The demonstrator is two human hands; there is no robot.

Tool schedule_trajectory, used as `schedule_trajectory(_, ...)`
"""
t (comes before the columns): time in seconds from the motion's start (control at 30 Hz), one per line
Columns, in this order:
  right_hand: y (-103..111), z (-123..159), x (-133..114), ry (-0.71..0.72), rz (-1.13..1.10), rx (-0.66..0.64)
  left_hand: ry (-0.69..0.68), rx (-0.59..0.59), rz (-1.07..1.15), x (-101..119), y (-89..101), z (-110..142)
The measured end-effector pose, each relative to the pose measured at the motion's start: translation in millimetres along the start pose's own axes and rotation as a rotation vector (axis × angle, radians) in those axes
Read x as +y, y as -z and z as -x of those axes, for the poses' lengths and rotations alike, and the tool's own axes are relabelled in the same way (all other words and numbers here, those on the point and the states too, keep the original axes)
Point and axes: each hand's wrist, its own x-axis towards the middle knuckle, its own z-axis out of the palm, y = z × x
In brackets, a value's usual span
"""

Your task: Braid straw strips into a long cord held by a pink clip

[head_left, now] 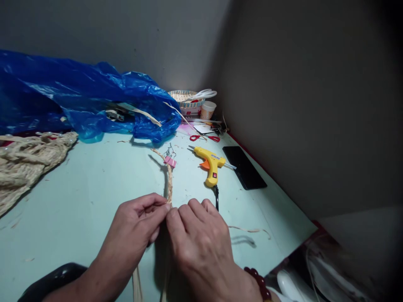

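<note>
A braid of pale raffia point(170, 184) runs away from me, its far end clamped by a pink binder clip point(170, 161). My left hand point(138, 226) pinches the near end of the braid between thumb and forefinger. Pressed close beside it, my right hand point(198, 239) has its fingers curled round strands at the same spot; its fingertips are hidden. Loose raffia strands point(136, 283) hang below the hands toward me. Another thin strand point(248, 229) sticks out to the right of my right hand.
A yellow glue gun point(211, 163) lies right of the braid, near a black phone point(244, 167). Red-handled scissors point(204, 138), a paper cup point(208, 110) and a basket point(185, 100) are farther back. A blue plastic bag point(103, 92) and woven raffia piece point(28, 167) occupy the left.
</note>
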Motion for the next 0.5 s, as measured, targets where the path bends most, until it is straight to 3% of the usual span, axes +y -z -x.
schedule_trajectory(0.17,3.4,-3.6,-12.0,0.010,0.084,-0.030,0.028,0.007,0.051,0.3,2.4,2.2)
schedule_trajectory(0.3,2.2,-7.3,-15.5,0.104,0.093,0.037,0.131,-0.048,0.126,0.7,3.2,2.3)
schedule_trajectory(0.5,-3.6,-4.8,-18.8,0.161,0.114,0.102,0.120,-0.072,0.124,-3.5,7.8,-4.5)
